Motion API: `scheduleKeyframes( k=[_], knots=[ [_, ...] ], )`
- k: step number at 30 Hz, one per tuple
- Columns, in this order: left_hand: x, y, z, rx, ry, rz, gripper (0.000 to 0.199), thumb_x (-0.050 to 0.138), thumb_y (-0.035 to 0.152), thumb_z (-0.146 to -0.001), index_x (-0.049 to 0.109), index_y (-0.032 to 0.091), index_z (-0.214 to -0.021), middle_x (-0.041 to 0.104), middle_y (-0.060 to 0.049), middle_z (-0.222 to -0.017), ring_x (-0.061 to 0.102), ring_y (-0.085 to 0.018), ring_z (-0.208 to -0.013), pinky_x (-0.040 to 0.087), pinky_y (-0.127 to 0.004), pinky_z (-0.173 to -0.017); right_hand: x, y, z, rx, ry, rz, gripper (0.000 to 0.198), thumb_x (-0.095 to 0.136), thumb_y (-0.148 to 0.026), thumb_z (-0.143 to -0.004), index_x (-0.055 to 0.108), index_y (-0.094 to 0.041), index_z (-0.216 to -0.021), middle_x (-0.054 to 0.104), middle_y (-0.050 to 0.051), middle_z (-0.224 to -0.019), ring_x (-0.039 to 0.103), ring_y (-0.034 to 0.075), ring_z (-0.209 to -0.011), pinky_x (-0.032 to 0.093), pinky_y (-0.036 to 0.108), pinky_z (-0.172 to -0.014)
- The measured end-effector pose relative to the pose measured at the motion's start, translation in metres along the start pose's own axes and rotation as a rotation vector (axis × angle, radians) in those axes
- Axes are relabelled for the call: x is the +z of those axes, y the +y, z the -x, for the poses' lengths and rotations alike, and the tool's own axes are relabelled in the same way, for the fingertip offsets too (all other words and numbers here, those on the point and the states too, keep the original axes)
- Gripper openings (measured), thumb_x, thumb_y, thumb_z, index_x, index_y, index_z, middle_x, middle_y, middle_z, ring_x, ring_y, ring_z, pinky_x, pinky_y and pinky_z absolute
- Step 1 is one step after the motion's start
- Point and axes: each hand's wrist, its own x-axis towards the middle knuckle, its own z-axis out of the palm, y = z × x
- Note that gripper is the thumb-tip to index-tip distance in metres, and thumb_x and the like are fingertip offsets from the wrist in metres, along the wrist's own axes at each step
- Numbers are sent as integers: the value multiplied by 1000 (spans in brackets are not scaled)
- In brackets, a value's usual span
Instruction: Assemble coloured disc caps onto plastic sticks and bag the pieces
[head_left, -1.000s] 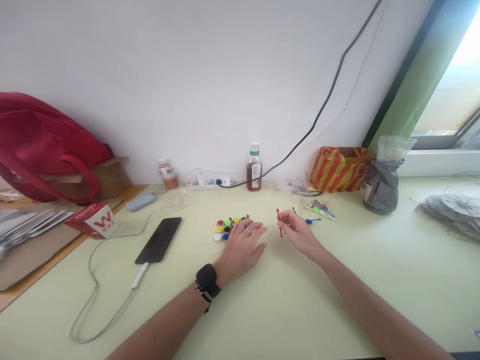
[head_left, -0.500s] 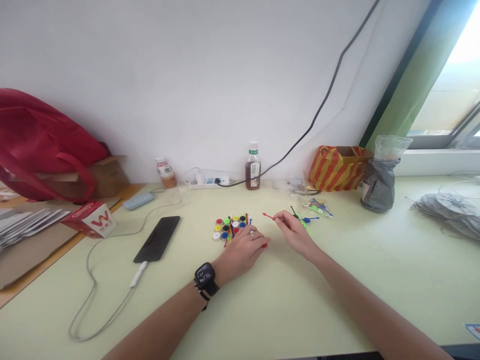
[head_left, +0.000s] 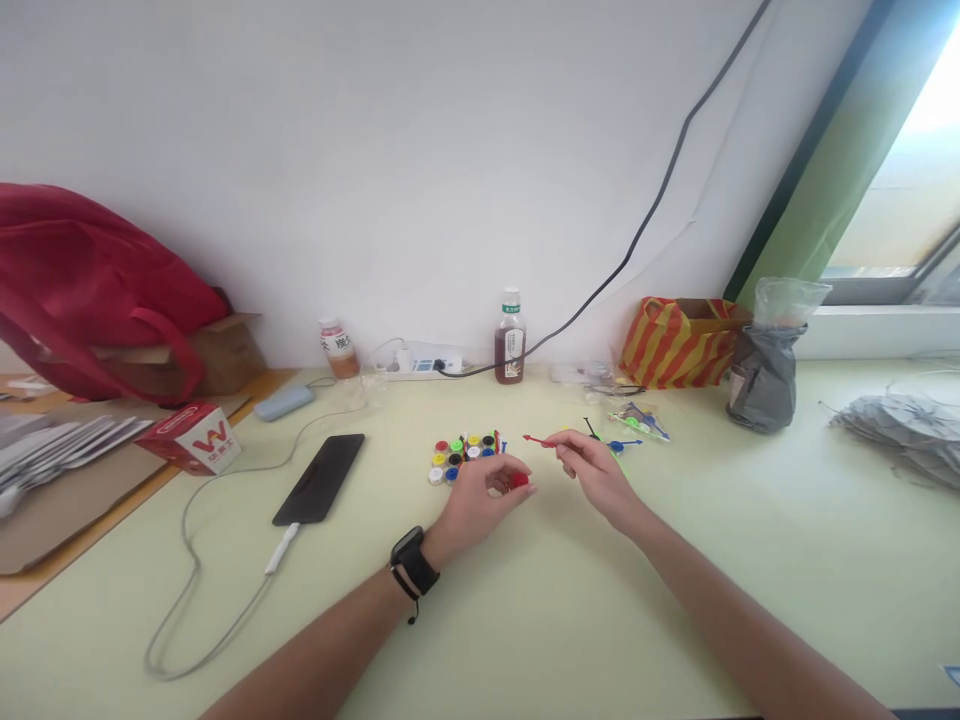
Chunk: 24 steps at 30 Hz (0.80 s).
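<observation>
Between the thumb and fingers of my left hand (head_left: pixel 476 502) is a small round red disc (head_left: pixel 519 481), tilted and partly covered by the fingertips. My right hand (head_left: pixel 596 478) pinches a thin red plastic arrow (head_left: pixel 537 441) by one end, its pointed head facing left. The arrow and the disc are apart. Just behind my left hand lie rows of small coloured discs (head_left: pixel 437 460), with several loose arrows (head_left: pixel 503 447) among them, partly hidden by the hand. Beyond my right hand lie blue, black and green arrow pieces (head_left: pixel 618 445), partly covered by it.
A small plastic bag of coloured parts (head_left: pixel 643 420) lies behind my right hand. A charging phone (head_left: pixel 319 480) is at left near a red-and-white box (head_left: pixel 191 438). A tea bottle (head_left: pixel 510 345), power strip (head_left: pixel 424 362), striped bag (head_left: pixel 679 340) and grey bag (head_left: pixel 763 385) line the wall.
My left hand has turned, and the red disc now shows held between its thumb and fingers. The right hand keeps the red arrow and has shifted slightly. The view has moved a little.
</observation>
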Motion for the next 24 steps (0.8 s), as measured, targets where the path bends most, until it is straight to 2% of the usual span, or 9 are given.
scheduleKeyframes(
  k=[3,7,13,20,24],
  knots=[
    [1,-4,-3,-77,31,186,28,80,36,-85,72,15,-102,74,-8,-93,69,-18,-83,58,-31,-79,1,-8,4,-33,-8,-29,27,54,-38,-94,76,-23,-101,61,5,-89,51,18,-74,43,33,-69],
    [1,-5,-4,-115,18,316,34,83,35,-82,75,14,-107,76,-10,-96,72,-20,-84,61,-34,-80,4,-14,8,-46,-118,-83,26,60,-39,-93,79,-24,-101,60,4,-88,51,17,-73,45,33,-69],
    [2,2,-3,-75,15,306,35,82,34,-84,76,15,-112,78,-12,-108,74,-25,-99,61,-37,-92,10,-7,9,-63,-198,-178,21,72,-38,-89,75,-23,-104,67,5,-91,62,19,-84,49,33,-75],
    [1,0,-2,44,32,156,27,74,34,-92,77,19,-114,78,-9,-109,75,-23,-98,61,-36,-91,10,-5,7,-69,-204,-164,21,73,-39,-89,70,-21,-99,69,5,-92,64,18,-82,53,33,-76],
    [2,-2,-1,67,44,149,26,74,32,-91,76,20,-115,78,-9,-113,75,-24,-100,61,-37,-93,9,-6,6,-93,-210,-123,19,73,-38,-89,70,-21,-98,72,6,-95,67,20,-85,55,36,-80]
  ],
)
